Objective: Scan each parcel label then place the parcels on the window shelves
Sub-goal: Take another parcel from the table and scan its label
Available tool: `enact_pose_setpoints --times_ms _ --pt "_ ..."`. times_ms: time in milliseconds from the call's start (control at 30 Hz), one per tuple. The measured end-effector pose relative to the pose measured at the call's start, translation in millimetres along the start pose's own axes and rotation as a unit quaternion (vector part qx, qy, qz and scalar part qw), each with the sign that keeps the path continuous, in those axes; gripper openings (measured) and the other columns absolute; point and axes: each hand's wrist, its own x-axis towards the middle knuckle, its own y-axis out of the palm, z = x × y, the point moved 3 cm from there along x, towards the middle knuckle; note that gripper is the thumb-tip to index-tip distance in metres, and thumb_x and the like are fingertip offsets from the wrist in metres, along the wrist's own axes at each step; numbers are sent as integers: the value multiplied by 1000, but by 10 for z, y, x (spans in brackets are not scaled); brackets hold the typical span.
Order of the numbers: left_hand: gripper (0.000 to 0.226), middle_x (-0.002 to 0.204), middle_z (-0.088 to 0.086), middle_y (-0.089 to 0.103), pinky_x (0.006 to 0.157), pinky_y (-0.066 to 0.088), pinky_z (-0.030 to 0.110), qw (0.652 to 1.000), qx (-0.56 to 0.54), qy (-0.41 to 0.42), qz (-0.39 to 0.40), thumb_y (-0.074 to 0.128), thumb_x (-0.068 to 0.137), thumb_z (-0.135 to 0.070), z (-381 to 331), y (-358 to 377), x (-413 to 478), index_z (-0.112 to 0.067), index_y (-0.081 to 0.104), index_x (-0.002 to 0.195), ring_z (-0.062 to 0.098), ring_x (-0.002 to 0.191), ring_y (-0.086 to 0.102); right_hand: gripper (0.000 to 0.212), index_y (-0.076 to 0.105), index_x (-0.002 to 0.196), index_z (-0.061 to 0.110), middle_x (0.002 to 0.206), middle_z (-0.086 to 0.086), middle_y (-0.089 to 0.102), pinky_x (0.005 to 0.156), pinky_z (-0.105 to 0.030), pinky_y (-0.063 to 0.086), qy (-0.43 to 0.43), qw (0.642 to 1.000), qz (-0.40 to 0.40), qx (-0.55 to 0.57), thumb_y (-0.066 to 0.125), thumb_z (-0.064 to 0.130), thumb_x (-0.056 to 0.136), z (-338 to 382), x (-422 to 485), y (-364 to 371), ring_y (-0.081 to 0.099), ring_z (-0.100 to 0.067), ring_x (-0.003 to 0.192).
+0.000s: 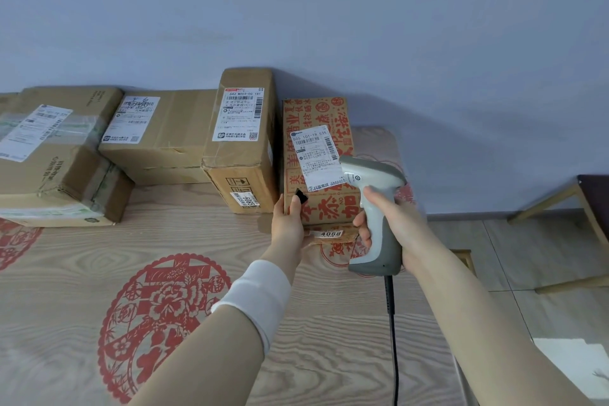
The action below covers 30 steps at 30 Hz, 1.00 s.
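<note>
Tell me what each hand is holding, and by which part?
The right hand grips the grey scanner by its handle. The left hand holds the red-printed parcel at its lower left corner, thumb on the front.

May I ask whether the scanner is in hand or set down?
In hand: the right hand grips the scanner by its handle, beside the label.
</note>
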Motion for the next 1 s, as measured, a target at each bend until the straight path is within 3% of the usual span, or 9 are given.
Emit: enact_pose_setpoints --times_ms 100,267,400,467,567,667,767,833,1000 --pt "47 133 10 49 81 57 46 1000 -16 16 5 42 98 -37 48 -18 -121 -25 34 143 31 115 53 28 59 82 5 55 -6 63 42 -20 44 -13 1000 -2 -3 58 31 92 18 -121 35 50 -14 38" --pt "43 120 4 52 74 57 37 996 -46 59 41 41 100 -33 101 -76 -487 -26 36 142 21 102 54 33 62 79 4 60 -9 66 45 -24 44 -43 998 -28 -30 60 35 90 87 -482 61 51 -16 42" --pt "45 125 4 51 80 55 37 990 -62 100 84 42 100 -31 95 -228 -850 -26 33 144 20 105 54 30 62 87 3 60 -8 64 43 -23 44 -90 993 -59 -41 60 33 91 149 -974 163 51 -16 41" --pt "46 126 3 51 81 55 38 984 -65 126 106 42 100 -29 55 -379 -1074 -25 32 145 18 105 53 31 61 86 2 55 -6 63 41 -22 43 -119 988 -79 -60 60 32 91 130 -1270 276 51 -15 40" --pt "46 125 1 52 72 54 27 973 -78 162 145 42 100 -29 -20 -731 -1425 -26 32 145 14 103 54 31 61 90 2 53 -3 64 41 -23 44 -159 976 -106 -103 59 33 91 48 -1699 542 51 -15 40" --pt "46 112 -8 56 78 53 29 964 -78 196 164 42 100 -29 -83 -1205 -1697 -27 31 145 6 95 55 31 61 95 2 57 -4 66 44 -26 45 -196 964 -126 -132 60 33 90 -84 -2060 884 53 -16 42" --pt "47 112 -9 54 88 51 36 960 -75 216 162 42 100 -29 -101 -1647 -1907 -29 30 146 10 101 52 33 65 74 5 61 -11 67 53 -33 49 -216 953 -140 -162 61 34 89 -208 -2369 1234 55 -22 48" --pt "47 116 -7 52 82 52 32 957 -81 228 158 41 100 -29 -122 -1877 -2034 -28 30 146 9 99 53 38 63 63 6 63 -15 66 55 -34 48 -228 949 -137 -168 61 33 89 -244 -2563 1439 54 -24 49" --pt "46 114 -11 57 75 55 25 948 -118 259 144 40 101 -27 -225 -2320 -2266 -26 30 145 -1 94 56 32 59 68 7 53 -4 64 44 -23 45 -278 929 -131 -206 59 31 91 -148 -2977 1864 54 -15 41"
